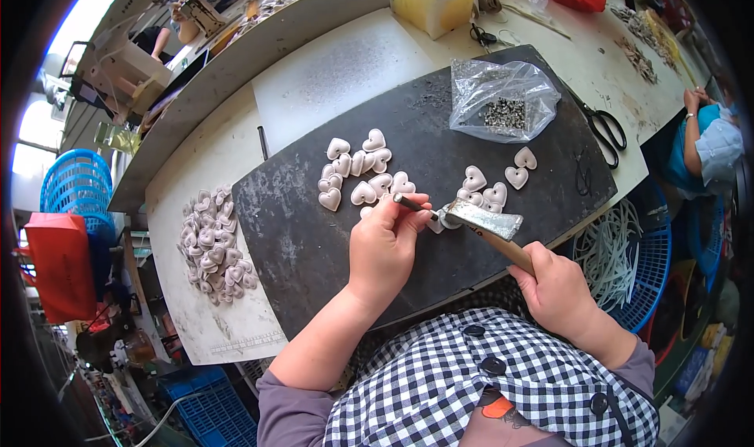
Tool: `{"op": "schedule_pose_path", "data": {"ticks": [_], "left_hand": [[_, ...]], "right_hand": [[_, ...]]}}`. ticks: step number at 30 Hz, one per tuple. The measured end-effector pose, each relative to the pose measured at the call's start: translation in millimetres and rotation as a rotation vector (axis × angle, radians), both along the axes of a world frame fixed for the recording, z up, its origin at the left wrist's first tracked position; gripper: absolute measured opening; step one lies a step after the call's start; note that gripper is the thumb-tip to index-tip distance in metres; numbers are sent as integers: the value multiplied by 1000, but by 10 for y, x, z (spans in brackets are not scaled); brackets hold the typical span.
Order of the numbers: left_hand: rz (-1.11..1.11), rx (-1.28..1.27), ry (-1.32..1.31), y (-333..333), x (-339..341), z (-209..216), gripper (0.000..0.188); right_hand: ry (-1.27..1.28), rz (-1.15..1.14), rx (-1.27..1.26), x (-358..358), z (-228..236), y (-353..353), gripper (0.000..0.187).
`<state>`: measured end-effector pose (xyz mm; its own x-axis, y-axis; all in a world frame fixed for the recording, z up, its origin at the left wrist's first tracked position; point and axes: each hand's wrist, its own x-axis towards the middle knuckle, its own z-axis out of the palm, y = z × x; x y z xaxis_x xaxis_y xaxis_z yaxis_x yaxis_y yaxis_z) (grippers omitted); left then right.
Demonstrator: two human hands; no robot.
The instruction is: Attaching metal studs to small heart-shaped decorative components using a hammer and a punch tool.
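Observation:
My left hand [383,247] pinches a dark rod-shaped punch [407,203], its tip near a small pale piece [437,225] on the black board [302,270]. My right hand [554,286] grips the wooden handle of a hammer [503,247]. The hammer's worn metal head sits close beside the punch tip; whether they touch I cannot tell. Beyond my left hand lies a loose group of pale padded hearts [338,148], and more hearts [473,179] lie past the hammer. A clear plastic bag [471,101] of small metal bits rests on the board's far part.
Left of the board is a heap of hearts [210,243]. Large black-handled scissors [609,133] lie at its right edge. A blue basket [656,266] holding pale strips stands low at right. Another person [703,144] is at the far right. A white sheet [338,66] lies behind.

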<state>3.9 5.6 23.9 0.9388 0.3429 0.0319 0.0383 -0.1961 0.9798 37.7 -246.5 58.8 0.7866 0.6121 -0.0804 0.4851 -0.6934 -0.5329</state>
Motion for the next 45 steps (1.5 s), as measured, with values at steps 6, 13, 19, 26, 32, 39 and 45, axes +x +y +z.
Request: {"op": "schedule_pose_path", "data": {"ticks": [6, 13, 19, 26, 32, 39, 45], "left_hand": [[-49, 423, -68, -19, 1, -89, 10], [73, 173, 14, -60, 7, -139, 19], [-5, 662, -226, -88, 54, -128, 14], [40, 269, 61, -80, 27, -73, 15], [-112, 650, -78, -74, 69, -4, 16], [-54, 904, -242, -162, 48, -164, 13], [-8, 771, -113, -138, 8, -63, 9]], "right_hand": [[1, -20, -40, -35, -13, -8, 21], [49, -45, -42, -58, -89, -17, 22], [26, -22, -43, -55, -55, -22, 22], [31, -38, -25, -77, -119, -37, 22], [18, -47, 50, -66, -87, -67, 22], [-226, 177, 524, 44, 124, -170, 25], [-195, -14, 338, 173, 135, -61, 20]]}}
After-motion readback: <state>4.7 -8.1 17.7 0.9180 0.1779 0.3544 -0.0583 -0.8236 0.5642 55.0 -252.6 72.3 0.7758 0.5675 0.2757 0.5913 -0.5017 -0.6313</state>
